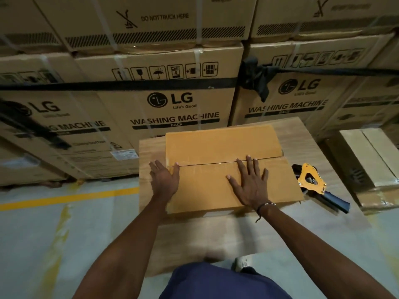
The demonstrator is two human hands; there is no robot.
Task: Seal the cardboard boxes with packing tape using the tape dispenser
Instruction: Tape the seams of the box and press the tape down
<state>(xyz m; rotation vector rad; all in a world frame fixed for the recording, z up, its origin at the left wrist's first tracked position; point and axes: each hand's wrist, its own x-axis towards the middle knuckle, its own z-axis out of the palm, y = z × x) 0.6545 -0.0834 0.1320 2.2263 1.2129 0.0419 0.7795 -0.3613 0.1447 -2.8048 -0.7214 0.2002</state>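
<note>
Behind everything stand the stacked washing machine cartons (183, 100). In front of you a big plain carton (216, 229) carries the cardboard box (224, 167), flaps closed with glossy tape along the seam (hard to tell how far it runs). Your left hand (164, 180) lies flat, fingers straight, against the box's left edge; your right hand (250, 182) presses spread on top. The tape dispenser (313, 182) lies just beside the box, to its right.

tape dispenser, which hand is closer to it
Right. The right hand lies flat on the box, short of the tape dispenser; the left hand is at the box's far left edge.
</note>
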